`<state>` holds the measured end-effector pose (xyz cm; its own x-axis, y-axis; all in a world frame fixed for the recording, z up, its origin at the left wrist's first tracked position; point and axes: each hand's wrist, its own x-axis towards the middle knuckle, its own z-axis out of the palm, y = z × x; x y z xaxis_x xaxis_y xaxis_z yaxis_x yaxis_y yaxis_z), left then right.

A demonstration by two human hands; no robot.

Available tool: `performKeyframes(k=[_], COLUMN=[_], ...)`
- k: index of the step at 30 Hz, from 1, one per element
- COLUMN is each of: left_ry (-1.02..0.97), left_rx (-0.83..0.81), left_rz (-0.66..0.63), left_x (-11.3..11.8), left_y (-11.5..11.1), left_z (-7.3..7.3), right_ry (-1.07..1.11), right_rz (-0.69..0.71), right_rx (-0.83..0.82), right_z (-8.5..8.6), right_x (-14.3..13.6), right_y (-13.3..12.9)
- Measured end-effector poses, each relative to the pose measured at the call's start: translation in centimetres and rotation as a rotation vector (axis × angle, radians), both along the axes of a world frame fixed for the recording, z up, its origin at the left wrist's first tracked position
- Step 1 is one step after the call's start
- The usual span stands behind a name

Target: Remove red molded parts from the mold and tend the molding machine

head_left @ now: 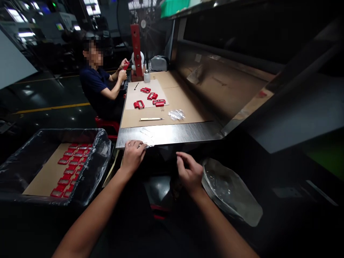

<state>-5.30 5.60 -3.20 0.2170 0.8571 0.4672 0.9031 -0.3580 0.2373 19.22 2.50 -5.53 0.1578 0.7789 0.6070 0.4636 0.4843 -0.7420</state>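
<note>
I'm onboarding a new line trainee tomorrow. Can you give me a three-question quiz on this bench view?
1. True or false: the left hand rests at the near edge of the steel bench.
2. Where do most red parts lie? A) in the plastic-lined bin B) beside the right hand C) on the floor
3. Fill in: a co-worker sits at the bench's ____ end.

Key: 1 true; 2 A; 3 far

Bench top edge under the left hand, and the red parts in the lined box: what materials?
Bench edge: looks like brushed metal, with a grey streaked sheen; cardboard sheets cover it farther back. The left hand rests at this edge. Red parts: glossy red, painted metal or plastic, can't tell. Box liner: thin clear plastic film, crinkled.
</note>
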Motion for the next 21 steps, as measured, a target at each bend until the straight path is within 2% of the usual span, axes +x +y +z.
performKeyframes(k=[2, 4, 6, 8, 11, 14, 18, 21], left_ry=[-0.073, -0.157, -0.240, -0.320, -0.434, -0.558, -0.779, -0.992], left_rx=[0.058, 0.097, 0.109, 0.104, 0.081, 0.028, -0.093, -0.221], left_rz=[0.038, 0.085, 0.117, 0.132, 0.134, 0.129, 0.164, 0.208], left_x=[0.0, 0.1, 0.3, 0.6, 1.0, 1.1, 0.7, 0.2], left_y=[-1.4, -2.2, -2.3, -2.0, -1.7, -1.8, -2.1, -2.7], left_z=[-0.3, -0.7, -1.1, -1.5, -1.6, -1.1, -0.5, -0.9], right_ry=[0.065, 0.141, 0.211, 0.235, 0.136, -0.120, -0.535, -0.669], right_rz=[0.025, 0.070, 0.117, 0.140, 0.143, 0.200, 0.292, 0.304], right_rx=[-0.136, -0.297, -0.422, -0.459, -0.283, -0.067, -0.134, -0.187], right_z=[-1.4, -2.3, -2.6, -2.3, -1.1, 0.6, 2.1, 2.3], right_x=[0.0, -0.3, -0.8, -1.5, -2.9, -4.4, -6.0, -6.6], right_y=[-3.6, -6.1, -7.2, -7.0, -4.6, -0.6, 4.6, 6.9])
